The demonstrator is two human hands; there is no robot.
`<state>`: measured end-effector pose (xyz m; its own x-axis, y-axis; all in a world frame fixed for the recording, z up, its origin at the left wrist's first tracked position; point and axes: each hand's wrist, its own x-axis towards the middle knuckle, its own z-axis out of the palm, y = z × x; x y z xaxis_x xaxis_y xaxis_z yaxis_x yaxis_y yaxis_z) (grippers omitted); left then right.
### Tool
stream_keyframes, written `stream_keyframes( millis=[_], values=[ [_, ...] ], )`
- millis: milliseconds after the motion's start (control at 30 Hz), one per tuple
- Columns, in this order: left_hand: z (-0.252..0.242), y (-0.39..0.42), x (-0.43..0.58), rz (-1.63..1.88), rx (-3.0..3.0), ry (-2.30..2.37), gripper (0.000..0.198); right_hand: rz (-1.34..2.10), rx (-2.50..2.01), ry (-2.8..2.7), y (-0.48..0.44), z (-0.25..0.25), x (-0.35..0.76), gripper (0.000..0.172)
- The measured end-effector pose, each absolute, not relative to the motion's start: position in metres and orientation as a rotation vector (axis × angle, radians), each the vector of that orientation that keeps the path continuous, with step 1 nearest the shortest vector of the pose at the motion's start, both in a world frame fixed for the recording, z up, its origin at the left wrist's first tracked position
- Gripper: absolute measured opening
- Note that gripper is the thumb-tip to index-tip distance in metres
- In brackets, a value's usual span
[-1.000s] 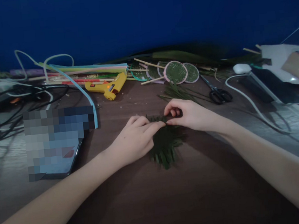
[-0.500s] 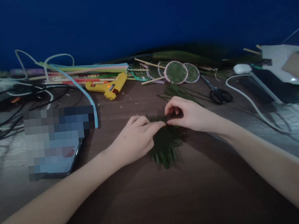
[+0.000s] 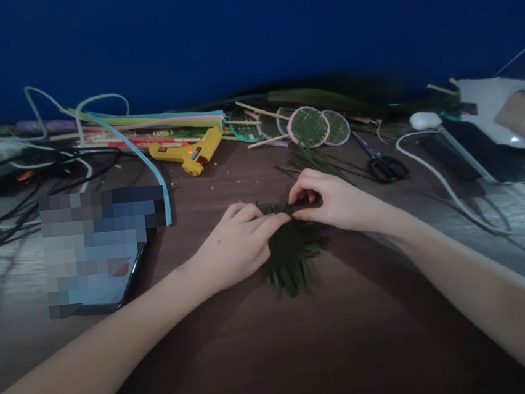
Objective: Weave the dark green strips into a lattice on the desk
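A small mat of woven dark-green leaf strips (image 3: 290, 250) lies on the brown table, its loose strip ends fanning out toward me. My left hand (image 3: 234, 243) is closed over the mat's left and upper edge, its index finger reaching along the top toward the other hand. At the upper right edge, my right hand (image 3: 323, 200) is closed in a pinch on the strips there. The fingertips of both hands nearly meet, and they hide exactly which strip is between them. Beyond my right hand, several loose leaf strips (image 3: 319, 159) lie on the table.
A yellow glue gun (image 3: 188, 153) with a lit orange light lies behind my left hand. Round woven fans (image 3: 308, 127) on sticks and black-handled scissors (image 3: 387, 168) are at the back. A phone (image 3: 110, 255) lies left, beside a blue strip (image 3: 151, 167). White cables (image 3: 447, 185) run on the right.
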<state>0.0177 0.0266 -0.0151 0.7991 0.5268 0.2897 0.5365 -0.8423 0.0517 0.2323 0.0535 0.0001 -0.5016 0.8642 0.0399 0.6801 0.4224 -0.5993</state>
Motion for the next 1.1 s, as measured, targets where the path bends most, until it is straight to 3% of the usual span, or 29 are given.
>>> stream_keyframes(
  millis=[400,600,833,1100],
  values=[
    [-0.015,0.027,0.017,-0.429,-2.973,-0.889,0.041,0.893,-1.346,-2.242,0.052,0.007,0.233,0.005],
    [-0.013,0.027,0.018,-0.380,-2.992,-0.925,0.041,1.037,-1.262,-2.251,0.050,0.017,0.232,0.015],
    [-0.014,0.027,0.017,-0.392,-2.986,-0.904,0.043,1.070,-1.178,-2.342,0.051,0.019,0.235,0.013],
    [-0.014,0.026,0.017,-0.415,-2.968,-0.942,0.050,1.332,-1.164,-2.130,0.051,0.019,0.237,0.018]
  ],
)
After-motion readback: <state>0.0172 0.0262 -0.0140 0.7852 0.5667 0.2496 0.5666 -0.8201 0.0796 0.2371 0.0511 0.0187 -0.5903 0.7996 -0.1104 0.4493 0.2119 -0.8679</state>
